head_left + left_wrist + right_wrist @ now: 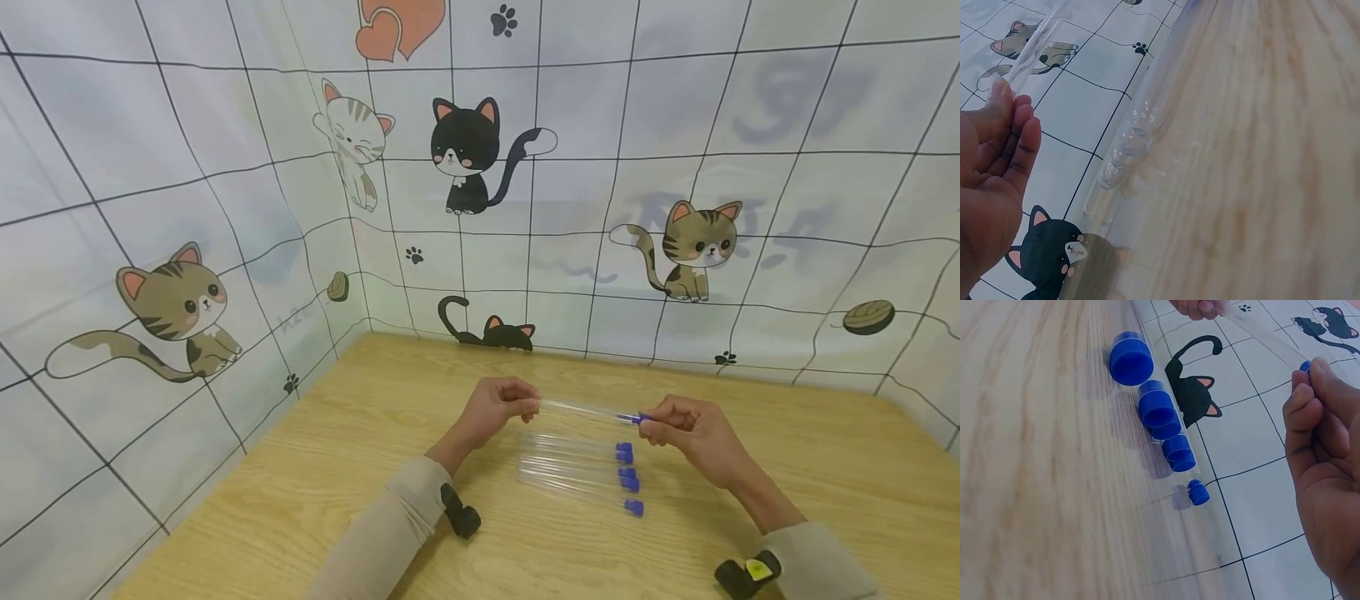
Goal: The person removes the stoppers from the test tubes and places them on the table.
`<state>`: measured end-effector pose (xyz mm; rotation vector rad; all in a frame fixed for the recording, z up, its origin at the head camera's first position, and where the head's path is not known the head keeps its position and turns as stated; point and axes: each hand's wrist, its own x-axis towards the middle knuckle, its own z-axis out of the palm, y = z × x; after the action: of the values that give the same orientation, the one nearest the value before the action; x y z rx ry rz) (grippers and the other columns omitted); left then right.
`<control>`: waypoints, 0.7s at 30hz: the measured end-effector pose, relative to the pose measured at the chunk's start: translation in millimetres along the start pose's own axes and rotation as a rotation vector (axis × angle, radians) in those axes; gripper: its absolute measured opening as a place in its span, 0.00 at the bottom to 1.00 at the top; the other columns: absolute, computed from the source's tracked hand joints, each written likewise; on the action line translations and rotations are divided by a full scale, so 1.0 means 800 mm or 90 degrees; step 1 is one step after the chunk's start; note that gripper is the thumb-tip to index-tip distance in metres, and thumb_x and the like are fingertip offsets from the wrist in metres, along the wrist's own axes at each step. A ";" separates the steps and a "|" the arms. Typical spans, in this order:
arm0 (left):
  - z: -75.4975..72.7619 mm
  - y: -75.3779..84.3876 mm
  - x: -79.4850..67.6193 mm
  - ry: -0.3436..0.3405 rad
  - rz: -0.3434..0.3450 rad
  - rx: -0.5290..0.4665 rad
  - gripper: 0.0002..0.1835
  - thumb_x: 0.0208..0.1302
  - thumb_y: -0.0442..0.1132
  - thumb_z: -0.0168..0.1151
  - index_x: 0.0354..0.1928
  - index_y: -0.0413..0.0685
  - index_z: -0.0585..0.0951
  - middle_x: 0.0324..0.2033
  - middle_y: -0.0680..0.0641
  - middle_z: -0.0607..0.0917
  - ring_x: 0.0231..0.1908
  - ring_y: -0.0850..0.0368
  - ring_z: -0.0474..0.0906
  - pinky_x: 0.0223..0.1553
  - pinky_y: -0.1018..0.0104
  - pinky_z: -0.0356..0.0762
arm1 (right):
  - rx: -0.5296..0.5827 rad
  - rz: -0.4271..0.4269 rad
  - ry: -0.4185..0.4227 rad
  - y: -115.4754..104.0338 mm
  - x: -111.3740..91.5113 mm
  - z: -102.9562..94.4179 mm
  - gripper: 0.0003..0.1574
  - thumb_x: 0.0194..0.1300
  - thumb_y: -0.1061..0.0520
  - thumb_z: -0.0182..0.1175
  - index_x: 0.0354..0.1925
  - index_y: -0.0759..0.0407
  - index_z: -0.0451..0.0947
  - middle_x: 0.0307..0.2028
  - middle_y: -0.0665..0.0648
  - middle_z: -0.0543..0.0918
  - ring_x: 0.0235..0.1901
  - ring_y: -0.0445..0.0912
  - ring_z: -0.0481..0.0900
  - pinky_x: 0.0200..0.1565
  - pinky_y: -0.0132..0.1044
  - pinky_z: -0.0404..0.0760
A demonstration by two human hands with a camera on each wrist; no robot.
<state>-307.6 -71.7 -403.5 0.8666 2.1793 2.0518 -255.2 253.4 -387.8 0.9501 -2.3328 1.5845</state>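
A clear test tube (581, 408) with a blue cap is held level above the table. Its far end is pinched between thumb and fingers of my left hand (497, 408). At the other end my right hand (693, 433) grips the blue cap (1305, 366), which is mostly covered by the fingertips. In the left wrist view the left hand (997, 144) holds the tube's clear end (1035, 50). Below the hands, several more clear tubes (570, 467) lie side by side on the table, with their blue caps (633, 507) toward the right.
The wood-grain table (300, 500) reaches back to a white grid-patterned cloth (570, 208) printed with cartoon cats, which hangs behind and at the sides. Black wrist devices (461, 512) are worn over both sleeves.
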 end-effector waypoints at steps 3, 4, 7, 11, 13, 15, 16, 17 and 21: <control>-0.001 0.001 0.000 -0.005 -0.002 -0.002 0.12 0.62 0.30 0.63 0.43 0.26 0.80 0.31 0.35 0.84 0.26 0.57 0.78 0.42 0.33 0.70 | 0.011 -0.004 -0.012 0.000 0.000 0.000 0.03 0.66 0.65 0.59 0.35 0.62 0.80 0.28 0.62 0.82 0.27 0.51 0.77 0.32 0.39 0.76; -0.001 0.001 0.000 -0.006 -0.004 -0.003 0.11 0.62 0.29 0.63 0.43 0.25 0.80 0.31 0.35 0.84 0.26 0.56 0.78 0.42 0.32 0.70 | 0.015 -0.004 -0.014 0.000 0.000 0.000 0.03 0.66 0.65 0.59 0.35 0.62 0.80 0.28 0.63 0.82 0.27 0.51 0.77 0.31 0.39 0.76; 0.000 0.002 0.001 -0.001 -0.008 0.001 0.12 0.62 0.30 0.64 0.43 0.26 0.80 0.29 0.39 0.85 0.26 0.57 0.78 0.42 0.33 0.70 | 0.020 -0.007 -0.019 0.001 0.000 0.000 0.03 0.66 0.66 0.59 0.34 0.63 0.79 0.28 0.62 0.81 0.27 0.51 0.78 0.32 0.39 0.76; 0.002 0.003 0.002 0.016 -0.008 0.005 0.10 0.61 0.31 0.65 0.41 0.30 0.82 0.27 0.47 0.85 0.25 0.58 0.78 0.41 0.35 0.72 | 0.006 -0.010 -0.005 -0.001 0.001 -0.002 0.03 0.66 0.66 0.59 0.34 0.63 0.80 0.28 0.58 0.83 0.28 0.50 0.79 0.32 0.38 0.78; 0.004 0.005 0.002 0.028 -0.007 0.007 0.09 0.61 0.32 0.65 0.40 0.32 0.83 0.27 0.48 0.85 0.25 0.58 0.79 0.41 0.36 0.73 | -0.003 -0.012 0.006 -0.002 0.002 -0.003 0.03 0.65 0.66 0.59 0.35 0.64 0.80 0.28 0.56 0.84 0.27 0.50 0.79 0.31 0.38 0.79; 0.005 0.007 0.001 0.039 -0.009 0.010 0.07 0.60 0.32 0.66 0.39 0.35 0.84 0.28 0.48 0.85 0.25 0.57 0.79 0.41 0.38 0.74 | -0.009 -0.014 0.012 -0.003 0.002 -0.003 0.03 0.65 0.66 0.59 0.36 0.64 0.80 0.28 0.55 0.84 0.27 0.50 0.80 0.31 0.38 0.79; 0.005 0.007 0.001 0.043 -0.010 0.013 0.07 0.60 0.33 0.66 0.39 0.36 0.84 0.28 0.48 0.86 0.25 0.57 0.79 0.41 0.38 0.74 | -0.010 -0.014 0.014 -0.004 0.002 -0.003 0.03 0.65 0.66 0.60 0.36 0.65 0.80 0.29 0.56 0.84 0.27 0.50 0.80 0.31 0.39 0.79; 0.004 0.007 0.001 0.043 -0.010 0.017 0.08 0.60 0.34 0.66 0.39 0.35 0.84 0.28 0.48 0.86 0.25 0.57 0.80 0.41 0.39 0.75 | -0.014 -0.013 0.013 -0.004 0.002 -0.003 0.03 0.65 0.66 0.60 0.36 0.65 0.80 0.29 0.56 0.85 0.28 0.51 0.80 0.31 0.39 0.79; -0.006 0.006 0.002 0.084 -0.007 0.027 0.11 0.60 0.35 0.67 0.40 0.33 0.83 0.28 0.46 0.86 0.26 0.56 0.80 0.40 0.42 0.76 | -0.069 0.019 0.047 -0.002 -0.003 -0.010 0.04 0.66 0.62 0.60 0.37 0.62 0.81 0.30 0.55 0.85 0.29 0.50 0.81 0.33 0.38 0.80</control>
<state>-308.9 -75.3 -397.9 0.7397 2.2960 2.1229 -254.3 261.0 -384.5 0.8230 -2.3663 1.4607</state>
